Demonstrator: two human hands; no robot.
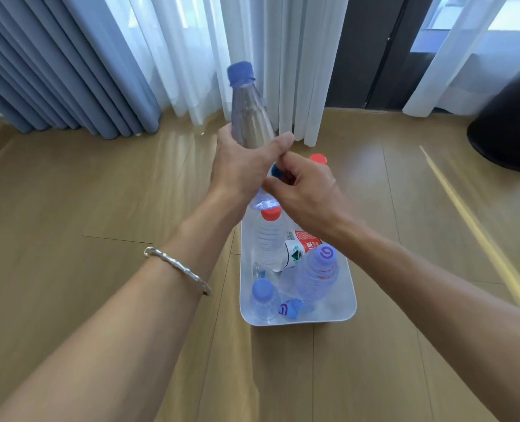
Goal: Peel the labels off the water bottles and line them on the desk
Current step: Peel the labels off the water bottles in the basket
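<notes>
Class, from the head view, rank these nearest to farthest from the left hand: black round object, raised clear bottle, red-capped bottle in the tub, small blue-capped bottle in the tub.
1. The clear bottle: gripped by the left hand.
2. The red-capped bottle: just below, in the tub.
3. The small blue-capped bottle: near-left corner of the tub.
4. The black round object: far right.

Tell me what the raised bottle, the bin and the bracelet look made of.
Bottle: clear thin plastic, glossy; curtain shows through it. Bin: likely white plastic, smooth, with rounded moulded corners. Bracelet: silvery metal, it seems, with bright glints.
</notes>
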